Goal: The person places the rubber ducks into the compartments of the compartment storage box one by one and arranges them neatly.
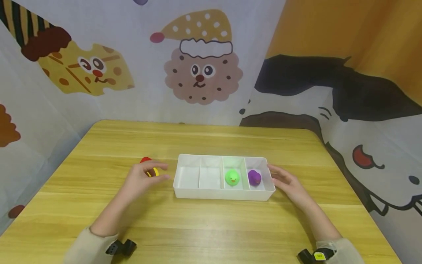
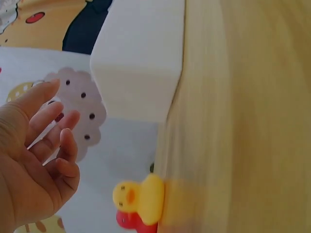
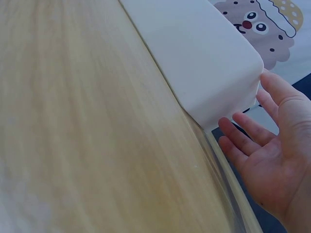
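Observation:
A white box [image 1: 222, 194] with a row of compartments lies lengthwise on the table. A green rubber duck [image 1: 232, 177] sits in its third compartment from the left, and a purple rubber duck [image 1: 254, 178] in the rightmost. My right hand [image 3: 274, 150] is at the box's right end, relaxed fingers right at the wall. Left of the box, my left hand [image 1: 141, 180] hovers with loosely bent, empty fingers. Behind it, partly hidden in the head view, are a yellow rubber duck [image 2: 151, 199] and a red rubber duck [image 2: 127, 220], side by side on the table.
The wooden table [image 1: 204, 227] has rounded far corners. Behind it hangs a cloth [image 1: 132, 22] printed with cartoon figures, close to the table's far edge. Each sleeve cuff carries a small black camera [image 1: 122, 248].

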A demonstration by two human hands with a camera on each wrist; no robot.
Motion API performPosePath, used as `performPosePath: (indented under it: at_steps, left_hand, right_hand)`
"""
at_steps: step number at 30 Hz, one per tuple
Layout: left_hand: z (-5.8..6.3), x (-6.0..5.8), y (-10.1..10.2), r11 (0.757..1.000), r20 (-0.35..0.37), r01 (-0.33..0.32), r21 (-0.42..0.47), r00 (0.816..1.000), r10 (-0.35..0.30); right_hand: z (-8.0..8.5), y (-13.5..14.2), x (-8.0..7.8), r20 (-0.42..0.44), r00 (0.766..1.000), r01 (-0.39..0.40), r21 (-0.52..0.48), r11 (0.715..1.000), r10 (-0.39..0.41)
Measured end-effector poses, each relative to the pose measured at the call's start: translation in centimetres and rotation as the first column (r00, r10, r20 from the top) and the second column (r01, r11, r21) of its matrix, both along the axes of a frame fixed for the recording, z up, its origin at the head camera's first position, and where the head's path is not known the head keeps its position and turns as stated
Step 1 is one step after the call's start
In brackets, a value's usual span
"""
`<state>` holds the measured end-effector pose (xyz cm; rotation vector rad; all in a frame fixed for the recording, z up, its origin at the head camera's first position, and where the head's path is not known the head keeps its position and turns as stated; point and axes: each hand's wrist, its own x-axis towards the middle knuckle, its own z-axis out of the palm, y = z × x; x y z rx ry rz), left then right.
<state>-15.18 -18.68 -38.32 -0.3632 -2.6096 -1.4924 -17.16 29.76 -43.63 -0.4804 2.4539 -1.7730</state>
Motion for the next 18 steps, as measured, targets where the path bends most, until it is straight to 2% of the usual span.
performPosePath:
  at_steps: [10, 18]
  left_hand:
    - [-0.9, -0.4, -3.0, 0.999, 0.022, -0.043, -0.023, 0.999, 0.044]
    - [-1.6, -0.6, -5.2, 0.998, 0.06, -0.044, -0.045, 0.997, 0.047]
  right_hand:
    - [0.1, 0.1, 0.2, 0.015, 1.0, 0.006, -0.013, 1.0, -0.006]
    - [0.1, 0.1, 0.1, 0.003, 1.0, 0.005, 0.011, 1.0, -0.005]
